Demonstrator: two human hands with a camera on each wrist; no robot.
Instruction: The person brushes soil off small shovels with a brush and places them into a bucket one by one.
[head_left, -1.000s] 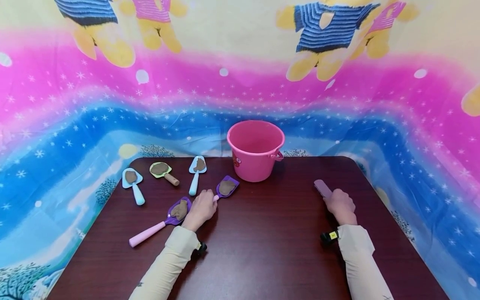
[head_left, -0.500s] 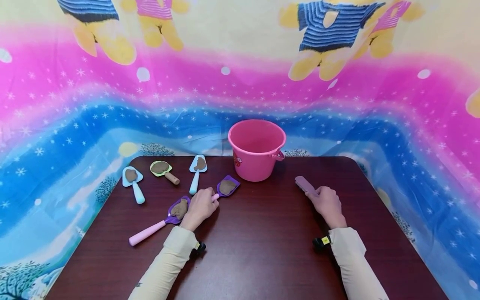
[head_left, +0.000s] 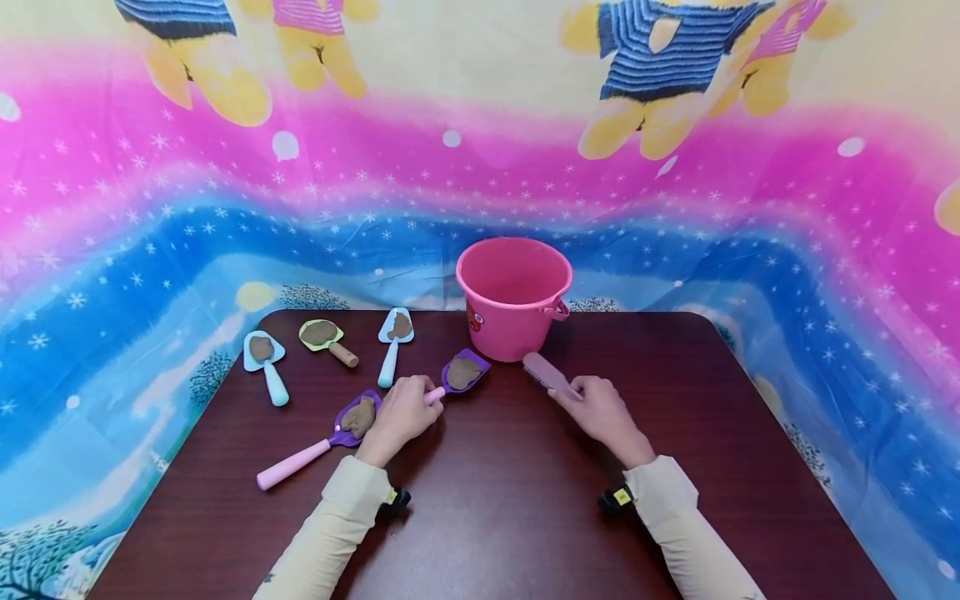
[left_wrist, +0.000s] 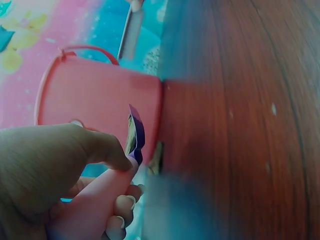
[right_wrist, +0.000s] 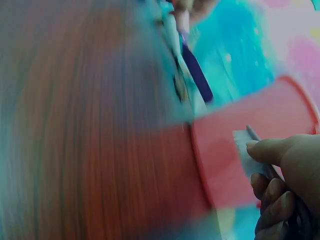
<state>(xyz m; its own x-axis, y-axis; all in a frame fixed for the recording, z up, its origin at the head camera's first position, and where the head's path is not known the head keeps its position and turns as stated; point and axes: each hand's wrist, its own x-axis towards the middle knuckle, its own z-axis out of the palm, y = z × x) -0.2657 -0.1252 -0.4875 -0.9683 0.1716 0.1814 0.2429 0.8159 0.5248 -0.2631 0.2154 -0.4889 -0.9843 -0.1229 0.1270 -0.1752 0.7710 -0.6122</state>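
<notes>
Backdrop: cartoon-print cloth (head_left: 420, 175). Surface: dark wood-grain table (head_left: 495, 500). Beyond and left of the left hand (head_left: 401, 421): light-blue trowel (head_left: 275, 385), green trowel (head_left: 340, 352). Beyond it: second light-blue trowel (head_left: 391, 354). Just left: purple shovel (head_left: 341, 437). Left hand: fingers curled round second purple shovel (head_left: 450, 387), brown lump (head_left: 462, 373) aboard. Beyond, between hands: pink bucket (head_left: 510, 332). Right hand (head_left: 606, 417): grips mauve brush (head_left: 546, 375). Step, apparently: shovel and brush paired; next move calls for a level blade.
</notes>
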